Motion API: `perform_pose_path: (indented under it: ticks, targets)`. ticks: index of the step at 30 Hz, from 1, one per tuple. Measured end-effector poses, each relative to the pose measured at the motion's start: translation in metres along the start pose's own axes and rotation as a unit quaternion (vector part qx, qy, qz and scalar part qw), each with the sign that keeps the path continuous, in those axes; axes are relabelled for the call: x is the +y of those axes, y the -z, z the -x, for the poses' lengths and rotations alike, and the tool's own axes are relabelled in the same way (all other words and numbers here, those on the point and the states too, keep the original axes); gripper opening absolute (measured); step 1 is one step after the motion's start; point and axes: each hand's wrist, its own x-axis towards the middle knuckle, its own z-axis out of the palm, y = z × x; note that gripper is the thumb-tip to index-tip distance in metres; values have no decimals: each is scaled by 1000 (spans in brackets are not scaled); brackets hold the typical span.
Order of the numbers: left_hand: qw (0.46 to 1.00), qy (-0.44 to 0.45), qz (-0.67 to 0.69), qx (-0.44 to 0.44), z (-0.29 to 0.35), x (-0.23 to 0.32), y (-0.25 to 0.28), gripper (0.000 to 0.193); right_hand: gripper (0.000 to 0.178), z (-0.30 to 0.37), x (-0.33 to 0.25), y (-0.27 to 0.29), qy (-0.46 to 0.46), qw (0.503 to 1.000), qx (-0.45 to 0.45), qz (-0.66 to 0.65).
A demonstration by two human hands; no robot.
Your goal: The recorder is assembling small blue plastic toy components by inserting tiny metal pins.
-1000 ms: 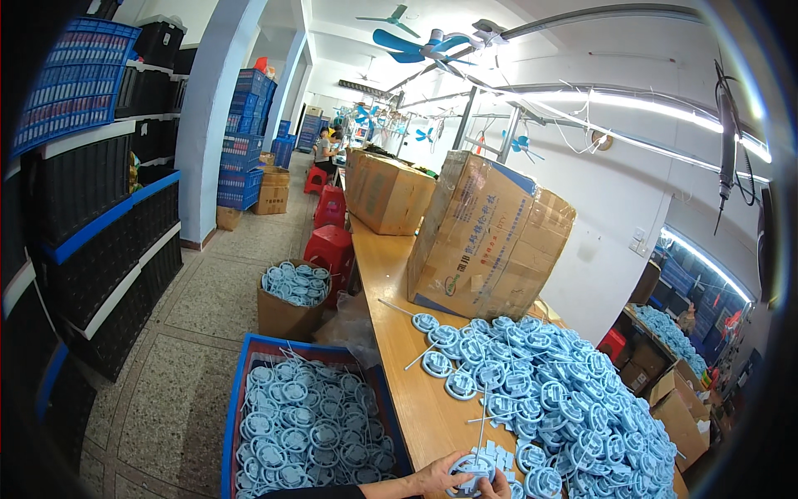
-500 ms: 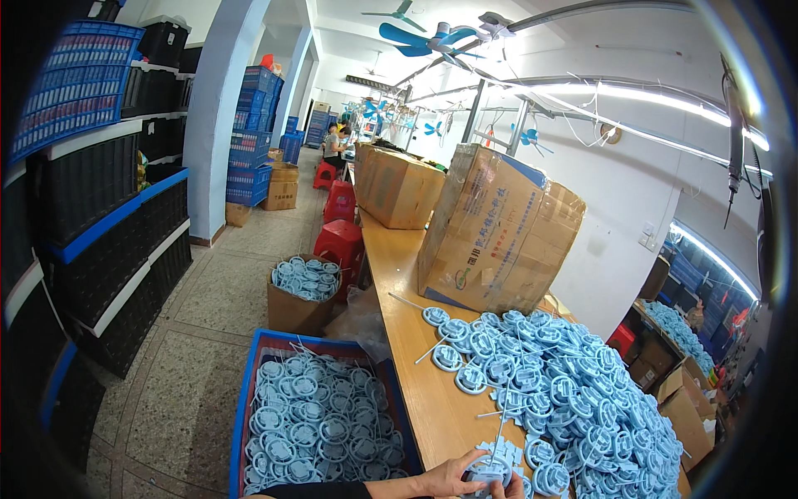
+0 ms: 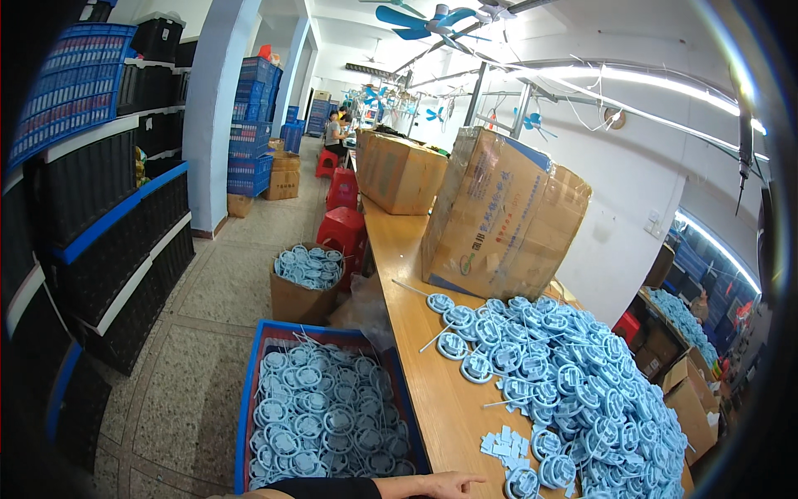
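Note:
My left hand (image 3: 453, 484) reaches in along the lower edge, its dark sleeve (image 3: 337, 488) crossing in front of the blue crate (image 3: 248, 416). A finger points right over the wooden table (image 3: 440, 407), and nothing shows in the hand; its lower part is cut off. My right hand is out of view. Close to my fingertips lie flat light-blue pieces (image 3: 505, 445) and a round light-blue plastic part (image 3: 522, 482). Beyond them a large heap of similar round parts (image 3: 598, 391) spreads over the table. More round parts (image 3: 328, 416) fill the crate.
A large cardboard box (image 3: 503, 216) stands behind the heap, with another carton (image 3: 399, 170) farther back. Beside the table are a small carton of parts (image 3: 306, 295) and red stools (image 3: 342, 229). Stacked black crates (image 3: 91, 187) line the left. People sit far off.
Both hands were together on a light-blue round part. Now my left hand shows no part, and my right hand has left the view. The flat pieces on the table are more exposed.

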Motion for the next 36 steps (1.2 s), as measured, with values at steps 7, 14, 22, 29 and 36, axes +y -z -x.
perform_pose_path:
  ticks: [7,14,22,29,36]
  targets:
    - [989,77,121,40,-31,-58,3,62,36,11,-45,-15,66,981,29,-181]
    - [983,119,136,32,-8,-8,8,64,55,21,-33,-182,229,780,-265,518]
    - [980,101,171,-2,-31,-74,-4,63,75,-1,0,-232,275,598,-220,720]
    - [974,124,189,31,-10,-19,43,52,66,-7,-24,-272,288,687,-280,606]
    - [972,131,194,-11,-20,-24,19,53,71,29,-76,-243,139,882,-262,365]
